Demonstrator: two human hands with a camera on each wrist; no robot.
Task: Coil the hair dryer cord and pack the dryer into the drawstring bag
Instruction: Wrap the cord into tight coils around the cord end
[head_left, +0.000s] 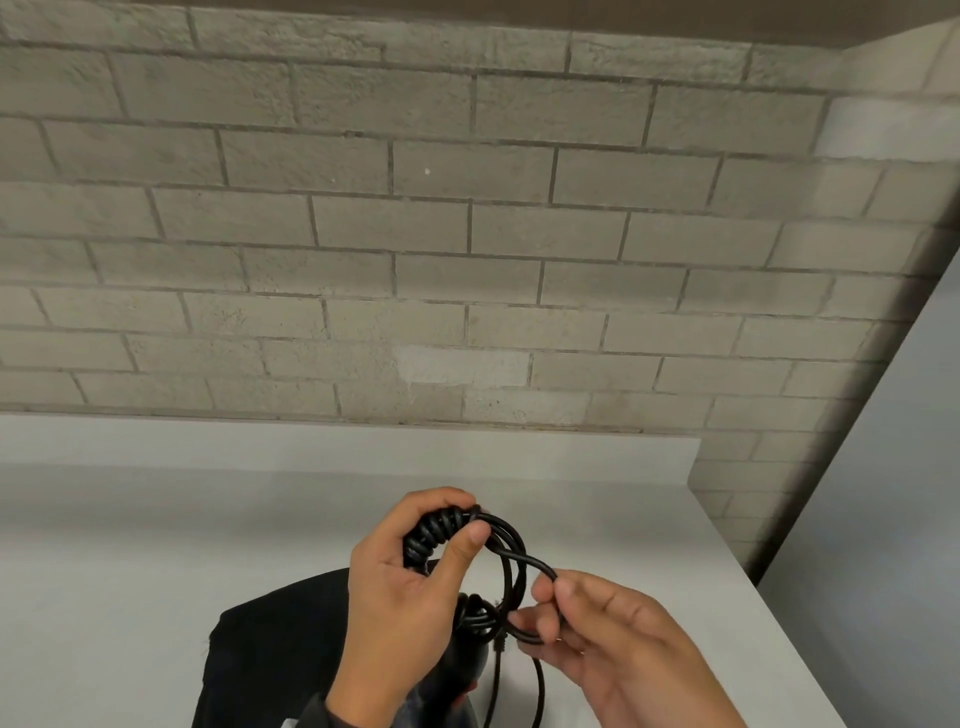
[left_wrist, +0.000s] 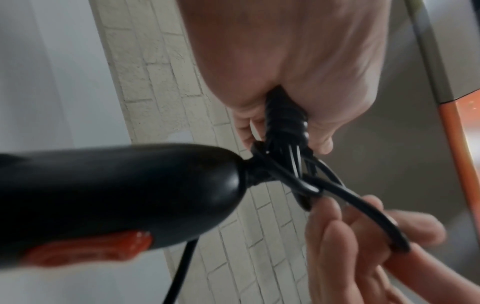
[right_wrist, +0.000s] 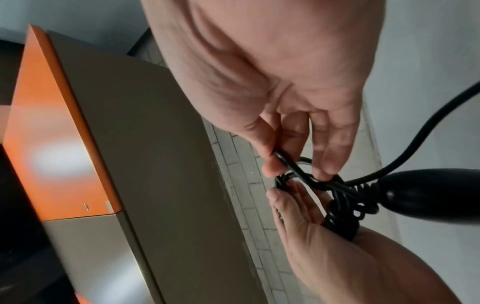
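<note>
My left hand (head_left: 441, 540) grips a tight bundle of black coiled cord (head_left: 431, 535) above the white table. My right hand (head_left: 545, 608) pinches a loose loop of the same cord (head_left: 514, 561) just to the right. The black hair dryer (left_wrist: 116, 191), with a red switch (left_wrist: 85, 251), hangs below the coil, its handle end toward the hands. In the right wrist view the dryer (right_wrist: 436, 195) sits at the right with the cord (right_wrist: 345, 197) wound at its base. A black drawstring bag (head_left: 270, 654) lies flat on the table under my left forearm. A free cord length (head_left: 540, 691) trails down.
The white table (head_left: 156, 545) stands against a grey brick wall (head_left: 467, 234); its right edge runs diagonally down to the lower right. An orange and grey cabinet (right_wrist: 78, 144) shows in the right wrist view.
</note>
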